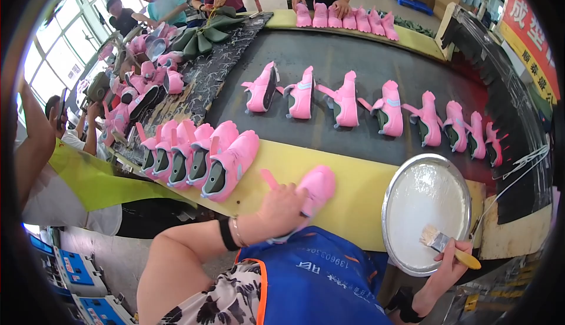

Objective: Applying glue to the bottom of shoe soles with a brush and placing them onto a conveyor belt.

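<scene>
My left hand (284, 207) is closed around a pink shoe upper (319, 187) at the near edge of the yellow board (353, 207); its toe points away from me. My right hand (450, 265) grips a flat brush (438, 240) by its yellow handle. The bristles rest at the white liquid (426, 198) inside an oval metal tray (386, 207) on my right. Left of my left hand, several pink shoe uppers (232, 163) on dark green lasts stand side by side on the board.
Beyond the board, a dark conveyor belt (247, 128) carries a row of pink uppers (347, 101). More uppers (356, 22) line the far board, by a co-worker's hands (341, 8). Pink shoes and green lasts (203, 34) crowd the left bench. Another person (88, 172) is close on my left.
</scene>
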`<state>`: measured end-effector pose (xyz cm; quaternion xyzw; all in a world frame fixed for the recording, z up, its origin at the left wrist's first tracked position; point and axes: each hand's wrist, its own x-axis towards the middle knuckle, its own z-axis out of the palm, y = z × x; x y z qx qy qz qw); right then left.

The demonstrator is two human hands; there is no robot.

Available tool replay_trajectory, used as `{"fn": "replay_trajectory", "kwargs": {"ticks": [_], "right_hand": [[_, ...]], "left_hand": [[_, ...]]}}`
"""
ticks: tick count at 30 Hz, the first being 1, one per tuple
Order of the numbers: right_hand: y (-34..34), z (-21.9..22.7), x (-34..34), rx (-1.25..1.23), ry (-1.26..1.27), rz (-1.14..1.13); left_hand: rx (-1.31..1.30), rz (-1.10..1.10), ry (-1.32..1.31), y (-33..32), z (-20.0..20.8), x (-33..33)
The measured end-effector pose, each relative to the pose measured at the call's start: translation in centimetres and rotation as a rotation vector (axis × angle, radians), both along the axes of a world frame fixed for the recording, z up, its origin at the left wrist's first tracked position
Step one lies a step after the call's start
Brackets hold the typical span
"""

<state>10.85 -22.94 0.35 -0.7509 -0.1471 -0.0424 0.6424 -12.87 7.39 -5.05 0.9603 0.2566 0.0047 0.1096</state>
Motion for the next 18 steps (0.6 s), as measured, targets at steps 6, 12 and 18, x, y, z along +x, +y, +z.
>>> {"fn": "replay_trajectory", "kwargs": {"ticks": [6,12,18], "right_hand": [[-1.3,-0.8,0.5,-0.019,-0.061,-0.053],[-1.1,-1.0,0.6,-0.048,-0.053,-0.079],[-0.7,-0.8,1.5,-0.121,0.031,-0.045]], "left_hand": [[-0.196,0.025,-0.082,1.3,-0.2,1.0],[-0.090,0.465,-0.358,5.5,-3.0,-2.4],[-0.377,0.528,-0.186,2.6,-2.7,-4.2]]}}
